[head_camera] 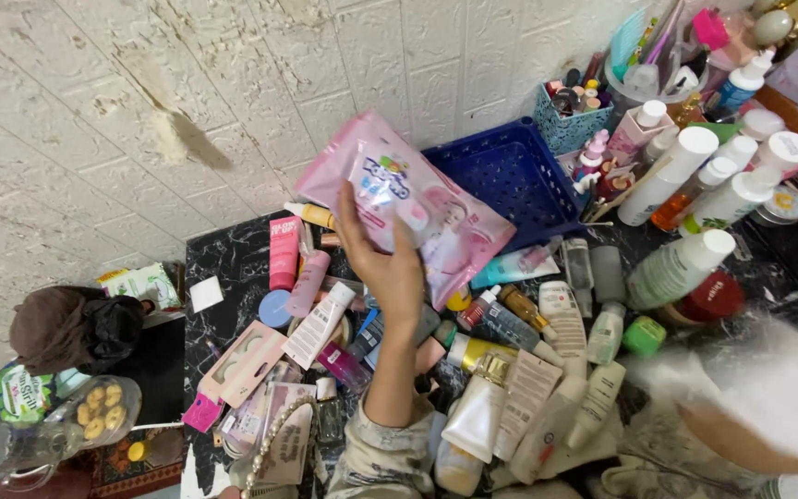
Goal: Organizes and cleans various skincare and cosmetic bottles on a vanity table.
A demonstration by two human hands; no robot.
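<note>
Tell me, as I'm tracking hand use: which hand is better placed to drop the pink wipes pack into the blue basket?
Left, probably. The left hand holds the pink wipes pack right beside the blue basket; the right hand is blurred, low and farther off.

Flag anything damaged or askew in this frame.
The wall has a gouged, torn patch in its textured covering. On the black counter, tubes and bottles lie toppled in a heap while the blue basket sits empty. The left hand holds a pink wipes pack.
</note>
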